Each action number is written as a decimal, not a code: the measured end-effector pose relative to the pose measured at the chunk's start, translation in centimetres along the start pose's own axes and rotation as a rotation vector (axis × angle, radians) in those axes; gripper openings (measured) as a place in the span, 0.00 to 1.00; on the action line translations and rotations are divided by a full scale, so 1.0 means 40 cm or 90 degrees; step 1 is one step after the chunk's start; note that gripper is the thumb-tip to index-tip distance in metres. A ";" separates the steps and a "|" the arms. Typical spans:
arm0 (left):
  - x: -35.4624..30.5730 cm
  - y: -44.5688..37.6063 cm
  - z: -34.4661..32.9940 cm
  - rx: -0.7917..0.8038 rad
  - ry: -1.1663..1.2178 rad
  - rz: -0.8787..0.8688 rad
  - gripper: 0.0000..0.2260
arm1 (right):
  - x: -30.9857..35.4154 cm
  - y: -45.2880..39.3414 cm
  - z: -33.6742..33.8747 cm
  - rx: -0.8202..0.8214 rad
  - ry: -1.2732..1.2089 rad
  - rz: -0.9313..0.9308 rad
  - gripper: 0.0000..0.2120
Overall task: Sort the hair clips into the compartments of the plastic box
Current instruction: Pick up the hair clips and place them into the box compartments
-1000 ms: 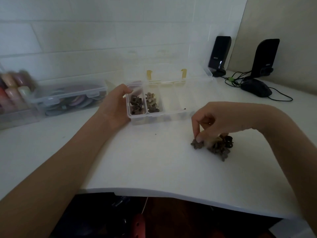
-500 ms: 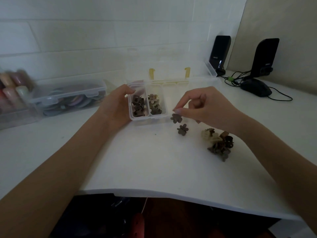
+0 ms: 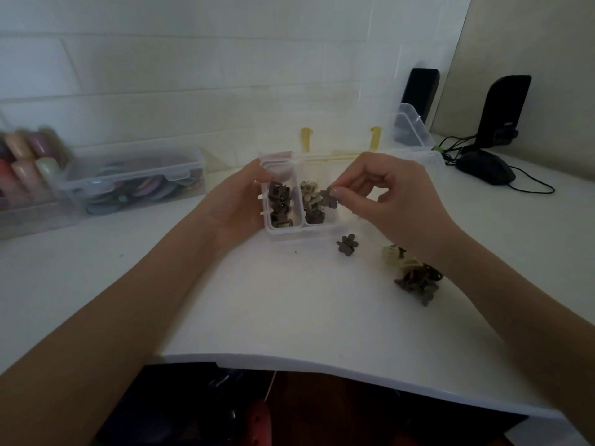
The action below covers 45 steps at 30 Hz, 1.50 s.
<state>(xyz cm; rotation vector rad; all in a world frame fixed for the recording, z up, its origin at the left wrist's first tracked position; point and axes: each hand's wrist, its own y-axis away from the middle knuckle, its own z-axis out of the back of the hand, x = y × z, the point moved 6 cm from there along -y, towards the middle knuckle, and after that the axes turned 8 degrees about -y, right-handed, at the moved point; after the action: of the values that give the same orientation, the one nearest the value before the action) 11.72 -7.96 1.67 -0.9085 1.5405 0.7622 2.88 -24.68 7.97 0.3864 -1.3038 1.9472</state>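
Clips part-sorted: dark square clips point(image 3: 279, 204) fill the leftmost compartment of the box point(image 3: 291, 233), and flower clips point(image 3: 311, 204) in mixed beige and brown lie in the second compartment from the left. Remaining compartments to the right look unfilled, though the right hand hides part of them. Still on the table point(image 3: 273, 304): one loose flower clip point(image 3: 347, 244) just near of the box's front wall, and a small pile point(image 3: 415, 275) of beige, brown and black pieces further right, partly under the right forearm. Judged as roughly midway, with the pile still to sort. Held clip point(image 3: 329, 197): small, brown-grey, five-petalled flower face, matte, pinched by one petal edge between thumb and forefinger of the right hand point(image 3: 389, 201), hanging over the second compartment, whose contents it matches in shape. Left hand point(image 3: 238, 204) wrapped against the box's left wall, thumb hooked over the far-left rim, steadying it. Box: clear plastic, lid swung open to the far side on yellow latches point(image 3: 375, 138). Light dim; finer clip details not discernible.
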 end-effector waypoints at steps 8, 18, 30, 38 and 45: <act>0.005 -0.001 -0.001 -0.009 -0.008 -0.002 0.42 | -0.024 -0.001 -0.049 0.119 0.225 -0.058 0.03; 0.007 -0.001 0.010 -0.024 0.065 -0.006 0.43 | 0.006 0.004 -0.026 0.089 0.153 0.009 0.15; 0.004 0.008 0.048 -0.135 0.184 0.016 0.32 | -0.002 0.022 -0.033 0.276 0.389 -0.015 0.18; 0.006 0.006 0.040 -0.090 0.180 0.024 0.22 | -0.020 0.024 -0.031 0.316 0.456 -0.042 0.11; 0.006 -0.007 0.041 -0.044 0.139 0.020 0.24 | -0.006 0.010 -0.028 0.189 0.128 -0.051 0.04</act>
<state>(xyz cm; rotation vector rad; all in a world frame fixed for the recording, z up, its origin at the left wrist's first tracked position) 12.76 -6.71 1.19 -1.0487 1.7304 0.7625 2.93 -23.86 7.07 0.3685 -0.8626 2.0566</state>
